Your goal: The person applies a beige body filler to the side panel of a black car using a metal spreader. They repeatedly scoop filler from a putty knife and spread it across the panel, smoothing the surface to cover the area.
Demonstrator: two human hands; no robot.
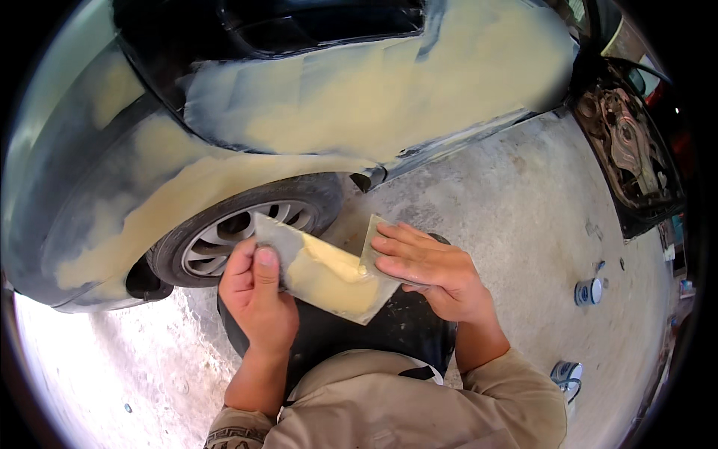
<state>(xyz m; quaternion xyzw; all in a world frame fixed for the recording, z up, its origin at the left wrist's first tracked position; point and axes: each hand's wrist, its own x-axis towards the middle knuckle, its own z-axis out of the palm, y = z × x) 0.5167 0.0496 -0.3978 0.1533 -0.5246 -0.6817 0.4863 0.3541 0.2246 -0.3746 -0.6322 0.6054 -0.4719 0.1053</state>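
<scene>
My left hand (259,293) grips a flat grey mixing board (278,241) by its left end, thumb on top. Pale yellow body filler (329,260) lies in a thick ridge on the board, with a thinner smear below it. My right hand (437,271) holds a thin, pale spreader (372,243), fingers pressed flat along its face. The spreader's lower edge meets the board at the right end of the filler ridge. Beyond my hands, a car door (374,97) and a rear fender (187,179) carry broad patches of the same pale yellow.
A car wheel (217,243) with a spoked rim sits just beyond my left hand. Two small cans (588,292) (567,376) stand on the concrete floor (516,224) at the right. A detached door (628,146), its inner side exposed, is at the far right.
</scene>
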